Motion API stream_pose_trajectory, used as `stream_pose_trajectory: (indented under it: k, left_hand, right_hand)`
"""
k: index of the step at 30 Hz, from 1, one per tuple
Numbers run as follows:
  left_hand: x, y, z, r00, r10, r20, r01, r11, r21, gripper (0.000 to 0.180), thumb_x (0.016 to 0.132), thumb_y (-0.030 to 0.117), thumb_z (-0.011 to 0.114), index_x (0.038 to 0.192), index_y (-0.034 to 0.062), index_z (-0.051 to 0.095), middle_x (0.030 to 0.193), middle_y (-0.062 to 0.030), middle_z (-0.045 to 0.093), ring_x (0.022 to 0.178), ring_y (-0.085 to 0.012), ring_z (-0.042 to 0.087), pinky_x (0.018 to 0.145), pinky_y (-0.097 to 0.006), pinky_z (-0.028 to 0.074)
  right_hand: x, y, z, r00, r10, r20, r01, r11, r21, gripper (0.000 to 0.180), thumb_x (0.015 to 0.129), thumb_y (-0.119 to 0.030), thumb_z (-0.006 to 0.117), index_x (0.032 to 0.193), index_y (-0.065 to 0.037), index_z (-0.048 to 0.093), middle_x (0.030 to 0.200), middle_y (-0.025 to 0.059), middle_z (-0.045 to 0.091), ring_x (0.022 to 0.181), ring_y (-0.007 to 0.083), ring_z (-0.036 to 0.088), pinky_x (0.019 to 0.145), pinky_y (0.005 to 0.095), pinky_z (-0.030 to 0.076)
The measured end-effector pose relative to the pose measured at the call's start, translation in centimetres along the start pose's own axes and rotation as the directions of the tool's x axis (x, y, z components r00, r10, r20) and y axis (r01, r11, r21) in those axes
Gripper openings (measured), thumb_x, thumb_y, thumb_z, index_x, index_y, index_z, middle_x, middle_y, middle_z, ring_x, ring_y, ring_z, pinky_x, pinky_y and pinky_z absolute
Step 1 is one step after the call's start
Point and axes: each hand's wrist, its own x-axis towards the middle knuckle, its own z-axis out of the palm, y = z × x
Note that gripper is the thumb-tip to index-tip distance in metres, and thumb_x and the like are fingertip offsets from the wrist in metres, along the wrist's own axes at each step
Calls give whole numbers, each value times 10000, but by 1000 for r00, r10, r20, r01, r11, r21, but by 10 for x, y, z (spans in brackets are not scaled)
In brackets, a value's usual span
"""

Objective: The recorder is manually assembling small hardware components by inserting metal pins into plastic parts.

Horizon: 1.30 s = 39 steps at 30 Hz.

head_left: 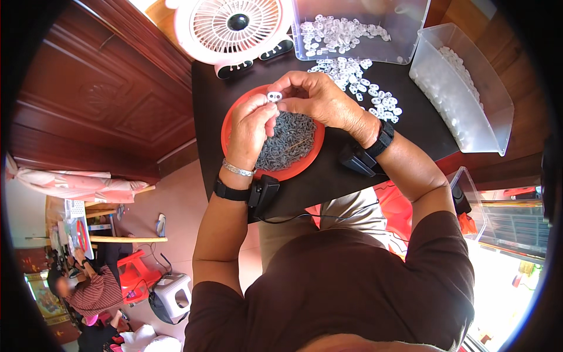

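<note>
Between the fingertips of both hands is a small white oval plastic piece (274,96) with two dark holes. My left hand (248,130) pinches it from the left, thumb and forefinger closed. Against its other side come the bent, closed fingers of my right hand (321,101); what they pinch is too small to make out. Both hands are above an orange-red bowl (316,151), its near and left rim showing. The bowl is filled with many small grey pieces (286,141), partly covered by my left hand.
Loose white two-holed pieces (384,105) lie right of the bowl, spilling from a clear bin (358,51). A second translucent bin (454,105) stands farther right. A white and pink fan (237,22) is at the far left of the black table (214,188). Another person (97,287) sits lower left.
</note>
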Motion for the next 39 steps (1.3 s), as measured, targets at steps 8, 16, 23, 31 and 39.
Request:
stream_pose_trajectory:
  k: [8,16,23,31,39]
  left_hand:
    - [0,-1,-1,999,-38,-17,38,999,-35,190,892,160,506,898,-6,601,624,-10,542,508,-64,481,453,-178,343]
    - [-1,-1,4,998,-18,-62,13,997,-80,195,872,160,529,785,5,609,624,-18,560,505,-65,498,450,-186,360]
    - [1,-2,0,999,-25,-37,20,992,-126,214,885,194,516,837,6,606,641,-25,567,520,-75,512,468,-187,370]
    - [-1,3,1,999,-25,-40,24,999,-45,194,900,183,489,865,19,588,617,-11,529,515,-70,494,460,-179,358]
    - [-3,3,5,999,4,-50,-6,1000,-30,222,920,198,486,930,9,601,627,4,507,518,-63,481,454,-175,344]
  right_hand:
    - [-2,-4,4,999,-32,-20,31,998,-45,298,788,-12,702,1070,-10,604,900,29,658,835,83,611,791,243,498]
    - [-4,-7,6,991,-115,-72,83,933,-351,310,760,-46,730,1048,-18,620,874,62,661,793,100,626,724,246,510]
    - [-4,-8,7,914,-405,19,337,733,-590,330,752,-116,737,1056,-39,635,855,121,660,750,251,655,678,313,527]
    - [-4,-7,7,921,-389,37,342,756,-558,364,765,-112,719,1108,-40,621,932,135,674,830,280,669,720,320,532]
    - [-6,-10,9,956,-295,10,255,808,-532,414,763,-125,731,1147,-46,599,869,120,676,778,222,678,702,290,533]
